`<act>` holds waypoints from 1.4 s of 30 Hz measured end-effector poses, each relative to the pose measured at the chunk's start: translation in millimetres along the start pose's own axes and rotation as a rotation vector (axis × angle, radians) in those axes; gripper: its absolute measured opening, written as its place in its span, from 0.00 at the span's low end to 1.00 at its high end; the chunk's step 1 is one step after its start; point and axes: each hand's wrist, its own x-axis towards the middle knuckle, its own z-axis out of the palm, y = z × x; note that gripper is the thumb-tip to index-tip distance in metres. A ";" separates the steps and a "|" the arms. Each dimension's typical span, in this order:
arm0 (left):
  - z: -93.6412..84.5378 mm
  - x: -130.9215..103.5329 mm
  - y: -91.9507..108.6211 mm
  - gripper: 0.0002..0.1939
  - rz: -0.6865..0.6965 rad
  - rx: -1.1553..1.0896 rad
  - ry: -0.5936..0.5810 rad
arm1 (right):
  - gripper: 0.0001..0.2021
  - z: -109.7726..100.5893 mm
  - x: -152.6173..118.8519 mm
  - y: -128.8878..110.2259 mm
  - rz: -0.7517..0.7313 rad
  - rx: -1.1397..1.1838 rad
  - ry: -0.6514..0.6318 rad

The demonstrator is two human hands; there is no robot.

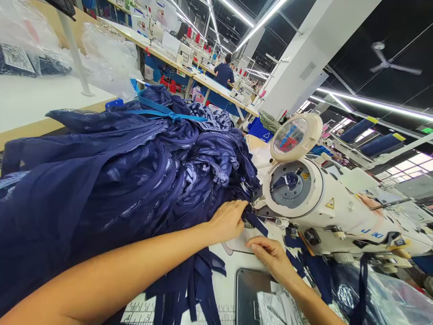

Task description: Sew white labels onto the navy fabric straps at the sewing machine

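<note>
A large heap of navy garment fabric, with pale overlocked seams, covers the left and middle of the table. The white sewing machine stands to the right, with its round cover swung up. Beside the machine's needle area, my left hand is closed, its fingertips at the edge of the navy cloth and partly hidden. A narrow navy strip lies just past those fingers. My right hand hovers over the machine bed with thumb and fingers pinched together. Whatever it holds, if anything, is too small to make out.
Navy strips hang over a printed ruler at the front edge. A dark tray holds white labels. Plastic bags lie at right. A blue tie crosses the heap. Another person sits farther back.
</note>
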 end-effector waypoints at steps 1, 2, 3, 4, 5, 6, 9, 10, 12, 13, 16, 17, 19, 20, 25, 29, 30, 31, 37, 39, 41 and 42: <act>-1.1 -1.8 5.5 0.14 0.033 0.047 -0.010 | 0.17 -1.8 -4.3 -1.1 -0.036 -0.046 -0.033; -2.3 -4.1 11.3 0.09 0.088 0.087 -0.019 | 0.16 -3.8 -9.1 -3.0 -0.074 -0.086 -0.087; -3.3 -6.9 17.0 0.07 0.168 0.125 -0.025 | 0.15 -5.9 -14.1 -5.4 -0.109 -0.113 -0.152; -3.7 -9.9 22.2 0.07 0.259 0.158 -0.032 | 0.14 -7.9 -19.1 -8.0 -0.141 -0.127 -0.217; -3.6 -13.0 26.4 0.08 0.334 0.185 -0.037 | 0.14 -9.7 -23.6 -10.3 -0.166 -0.133 -0.269; -2.7 -15.9 29.4 0.08 0.373 0.205 -0.041 | 0.13 -11.3 -27.6 -11.8 -0.180 -0.134 -0.300; 2.1 -22.3 31.9 0.07 0.319 0.247 -0.078 | 0.13 -15.2 -33.5 -9.2 -0.114 -0.114 -0.309; 3.9 -23.4 31.3 0.06 0.297 0.264 -0.098 | 0.14 -16.3 -33.3 -6.3 -0.073 -0.093 -0.266; 7.0 -24.5 29.6 0.05 0.292 0.297 -0.134 | 0.16 -18.0 -29.4 0.1 -0.002 -0.041 -0.105; 8.4 -24.8 28.8 0.05 0.295 0.313 -0.144 | 0.17 -18.4 -26.0 2.4 0.022 -0.008 -0.011; 13.2 -25.9 27.3 0.04 0.317 0.352 -0.159 | 0.16 -15.9 -12.0 2.0 0.087 0.220 0.157; 14.6 -26.6 26.9 0.03 0.343 0.363 -0.164 | 0.16 -13.9 -6.8 -0.5 0.113 0.348 0.155; 15.4 -27.7 26.3 0.04 0.408 0.375 -0.154 | 0.17 -8.6 2.5 -6.8 0.148 0.598 0.110; 14.3 -27.9 26.1 0.05 0.430 0.376 -0.123 | 0.16 -5.9 6.0 -9.7 0.153 0.678 0.093; -1.1 -23.0 22.1 0.08 0.570 0.311 0.166 | 0.12 1.4 9.0 -12.7 0.075 0.535 0.136; -3.5 -14.5 8.4 0.08 0.500 0.306 0.193 | 0.15 2.7 4.6 -9.5 0.052 0.294 0.120; -2.9 -12.4 4.2 0.08 0.426 0.319 0.186 | 0.15 3.1 4.2 -9.2 0.055 0.258 0.120; -2.5 -10.4 0.4 0.08 0.361 0.326 0.178 | 0.16 3.4 4.0 -9.2 0.054 0.230 0.124; -6.3 -6.4 -3.9 0.06 0.415 0.229 0.073 | 0.17 -0.5 -8.0 -13.1 0.025 0.113 0.075; -6.9 -8.1 0.8 0.06 0.505 0.225 0.068 | 0.16 -4.8 -18.0 -14.9 -0.005 0.041 -0.028; -7.0 -10.2 5.0 0.06 0.554 0.243 0.093 | 0.15 -10.1 -27.0 -15.2 -0.031 -0.003 -0.109; -7.0 -11.2 6.4 0.06 0.560 0.248 0.104 | 0.15 -12.8 -30.2 -14.5 -0.032 0.000 -0.119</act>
